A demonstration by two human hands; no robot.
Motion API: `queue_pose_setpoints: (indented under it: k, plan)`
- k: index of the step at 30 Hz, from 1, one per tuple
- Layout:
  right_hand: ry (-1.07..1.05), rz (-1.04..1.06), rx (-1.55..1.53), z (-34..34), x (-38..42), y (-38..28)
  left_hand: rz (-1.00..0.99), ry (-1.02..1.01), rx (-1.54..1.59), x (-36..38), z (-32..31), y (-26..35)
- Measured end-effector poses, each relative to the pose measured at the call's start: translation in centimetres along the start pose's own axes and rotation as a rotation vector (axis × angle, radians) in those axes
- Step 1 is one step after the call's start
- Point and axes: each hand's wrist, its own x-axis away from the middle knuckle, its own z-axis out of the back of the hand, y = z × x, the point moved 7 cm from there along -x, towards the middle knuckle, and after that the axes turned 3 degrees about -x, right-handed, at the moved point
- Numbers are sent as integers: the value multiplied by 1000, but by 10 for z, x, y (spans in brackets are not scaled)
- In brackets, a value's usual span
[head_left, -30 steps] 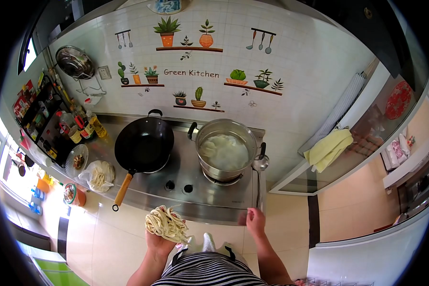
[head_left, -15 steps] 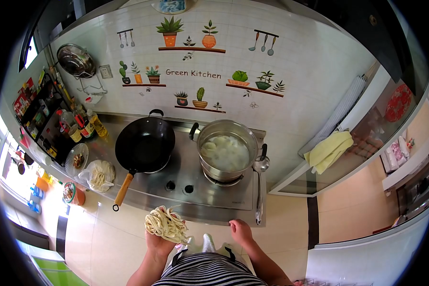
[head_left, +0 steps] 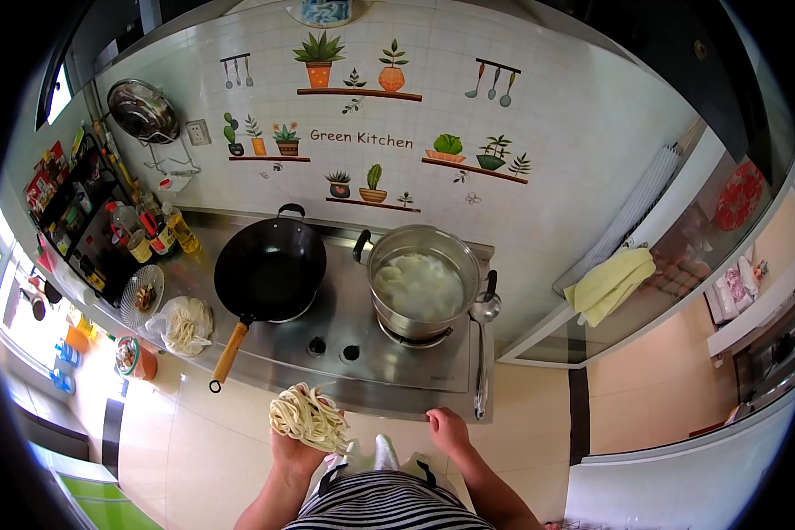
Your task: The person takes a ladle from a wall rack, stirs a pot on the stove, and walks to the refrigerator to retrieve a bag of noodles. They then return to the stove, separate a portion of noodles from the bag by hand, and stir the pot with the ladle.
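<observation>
A loose bundle of pale raw noodles (head_left: pixel 307 417) rests in my left hand (head_left: pixel 293 452), which holds it from below in front of the stove's near edge. Some strands hang over the side, and the noodles hide most of the fingers. My right hand (head_left: pixel 449 430) is closed with its fingers curled in, just by the stove's front edge, and nothing shows in it. Beyond my hands, a steel pot (head_left: pixel 420 305) stands on the right burner, with pale noodles in cloudy, steaming water. On the left burner sits a black wok (head_left: pixel 269 269), its wooden handle pointing toward me.
A long-handled ladle (head_left: pixel 481 353) lies along the right side of the steel stove (head_left: pixel 389 371). To the left are a plastic bag with more noodles (head_left: pixel 185 325), a glass plate of food (head_left: pixel 142 294), several bottles (head_left: pixel 155 231) and a black spice rack (head_left: pixel 79 216). A yellow cloth (head_left: pixel 609 284) hangs at right.
The camera view has shifted very slightly. Both hands keep nearly the same place, the noodles stay in my left hand, and the steam over the pot has changed shape.
</observation>
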Motion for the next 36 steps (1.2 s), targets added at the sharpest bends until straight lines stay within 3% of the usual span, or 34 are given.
queue_pose_setpoints:
  k: [10,13,15,18,36]
  plan:
    - [148,9,-33,31,-9,15,3,39,12,0,-5,2]
    - [320,63,161,54,-9,27,1,32,15,-1,-3,2]
    - [391,-81,325,68,-9,38,5,33,9,-1,-4,2]
    - [344,-250,313,70,-11,67,16,36,8,-1,-3,2]
    - [232,-500,270,59,-20,118,-11,35,-12,3,0,5]
